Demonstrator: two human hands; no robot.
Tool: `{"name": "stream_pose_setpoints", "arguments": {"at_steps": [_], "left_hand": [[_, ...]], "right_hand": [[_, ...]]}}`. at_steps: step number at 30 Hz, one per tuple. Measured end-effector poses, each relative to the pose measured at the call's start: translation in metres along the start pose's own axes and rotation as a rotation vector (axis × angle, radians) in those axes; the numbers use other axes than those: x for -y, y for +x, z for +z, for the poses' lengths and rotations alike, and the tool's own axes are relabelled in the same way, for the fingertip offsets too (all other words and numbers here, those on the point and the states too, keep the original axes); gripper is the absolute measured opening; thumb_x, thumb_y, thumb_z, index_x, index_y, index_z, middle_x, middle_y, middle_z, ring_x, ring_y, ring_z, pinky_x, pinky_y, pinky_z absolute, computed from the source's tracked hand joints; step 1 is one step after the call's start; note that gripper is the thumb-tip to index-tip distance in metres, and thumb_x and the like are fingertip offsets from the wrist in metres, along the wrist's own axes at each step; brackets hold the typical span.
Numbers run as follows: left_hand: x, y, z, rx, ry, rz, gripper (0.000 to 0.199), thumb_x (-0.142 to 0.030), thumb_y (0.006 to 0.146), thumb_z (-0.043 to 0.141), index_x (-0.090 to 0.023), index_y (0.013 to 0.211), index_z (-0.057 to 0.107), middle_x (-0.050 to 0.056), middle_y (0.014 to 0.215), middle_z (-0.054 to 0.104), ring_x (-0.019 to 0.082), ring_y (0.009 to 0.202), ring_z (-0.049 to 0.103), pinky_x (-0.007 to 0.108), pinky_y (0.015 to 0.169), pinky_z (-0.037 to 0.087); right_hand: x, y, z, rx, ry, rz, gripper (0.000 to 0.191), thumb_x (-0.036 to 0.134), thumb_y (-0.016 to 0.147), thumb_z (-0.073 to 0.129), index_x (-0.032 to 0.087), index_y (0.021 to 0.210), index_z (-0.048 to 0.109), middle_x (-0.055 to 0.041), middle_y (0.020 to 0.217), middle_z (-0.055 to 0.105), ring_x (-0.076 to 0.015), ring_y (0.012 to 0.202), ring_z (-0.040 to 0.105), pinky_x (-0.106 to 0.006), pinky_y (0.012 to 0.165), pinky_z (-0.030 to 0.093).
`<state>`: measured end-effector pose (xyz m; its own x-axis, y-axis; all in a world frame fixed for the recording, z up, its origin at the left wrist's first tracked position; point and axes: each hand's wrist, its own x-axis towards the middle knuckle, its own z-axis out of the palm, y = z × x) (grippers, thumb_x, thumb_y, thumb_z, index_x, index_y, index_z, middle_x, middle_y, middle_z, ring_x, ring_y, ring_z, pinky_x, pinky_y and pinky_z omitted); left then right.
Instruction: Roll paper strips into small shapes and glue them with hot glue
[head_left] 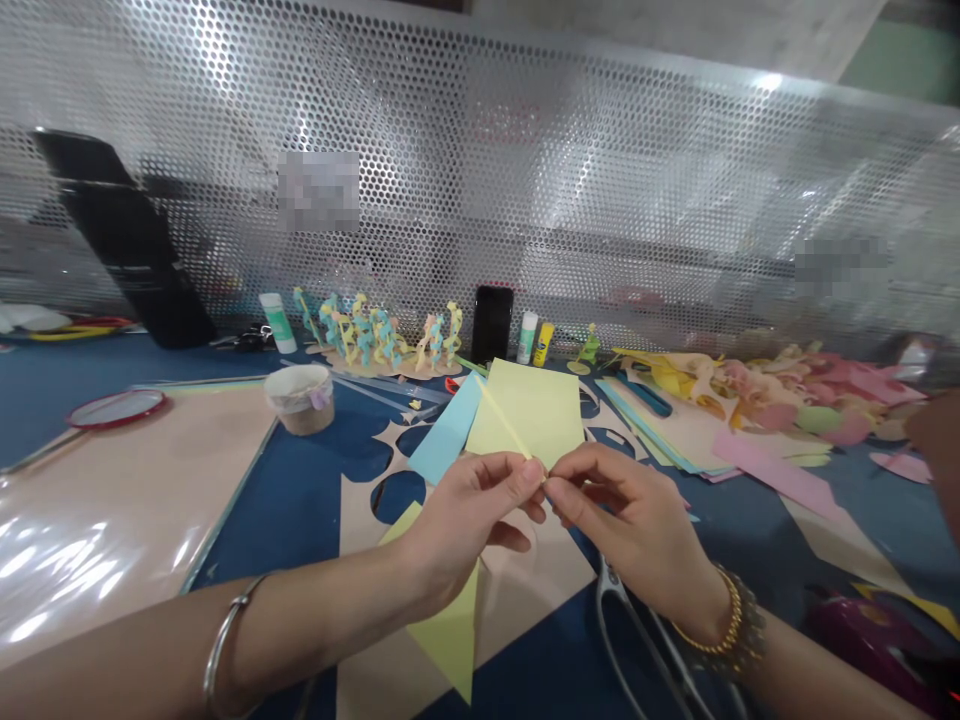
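A thin yellow paper strip (504, 418) slants up and to the left from my fingertips. My left hand (480, 510) pinches its lower end between thumb and forefinger. My right hand (626, 515) is closed at the same spot, its thumb and forefinger pressed together against the strip's tip, which is mostly hidden. Behind the hands lie a pale yellow sheet (536, 400) and a light blue piece of paper (448, 430). Under them is a beige sheet (525, 610) with round cutouts, along with a yellow-green piece (454, 635).
Scissors (626, 610) lie below my right hand. A small cup (300, 398) and a glue stick (277, 322) stand at the left. Curled paper figures (364, 330) and a phone (493, 325) are at the back. Paper scraps (780, 390) pile up at the right.
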<state>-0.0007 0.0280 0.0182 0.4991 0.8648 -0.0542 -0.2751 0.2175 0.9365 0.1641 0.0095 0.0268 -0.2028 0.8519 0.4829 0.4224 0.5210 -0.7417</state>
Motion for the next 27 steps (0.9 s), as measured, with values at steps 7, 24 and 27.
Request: {"name": "stream_pose_setpoints", "arguments": {"at_steps": [7,24,27], "left_hand": [[0.0007,0.0002,0.0002,-0.011,-0.014,0.003,0.030,-0.042,0.080,0.066,-0.015,0.067,0.062,-0.001,0.065,0.053,0.010,0.063,0.047,0.016,0.050,0.038],[0.0015,-0.0011,0.0002,-0.009,-0.012,-0.005,0.030,-0.043,0.078,0.068,-0.016,0.068,0.063,-0.001,0.065,0.054,0.010,0.064,0.049,0.017,0.050,0.037],[0.0012,-0.0008,0.0001,-0.002,-0.032,-0.028,0.032,-0.045,0.077,0.068,-0.016,0.067,0.062,-0.001,0.064,0.054,0.011,0.063,0.049,0.017,0.049,0.036]], "right_hand": [[-0.0005,0.0011,0.0000,-0.019,-0.026,-0.014,0.007,0.023,0.083,0.061,0.021,0.077,0.063,0.0013,0.069,0.062,-0.0103,0.061,0.058,-0.020,0.055,0.049],[0.0007,-0.0004,-0.0004,-0.024,-0.075,-0.010,0.009,0.025,0.082,0.061,0.021,0.075,0.063,0.0007,0.067,0.062,-0.0115,0.058,0.057,-0.022,0.052,0.048],[-0.0012,-0.0001,-0.0022,-0.013,-0.039,-0.010,0.008,0.026,0.082,0.062,0.021,0.077,0.064,0.0004,0.069,0.063,-0.0118,0.059,0.058,-0.022,0.053,0.049]]}}
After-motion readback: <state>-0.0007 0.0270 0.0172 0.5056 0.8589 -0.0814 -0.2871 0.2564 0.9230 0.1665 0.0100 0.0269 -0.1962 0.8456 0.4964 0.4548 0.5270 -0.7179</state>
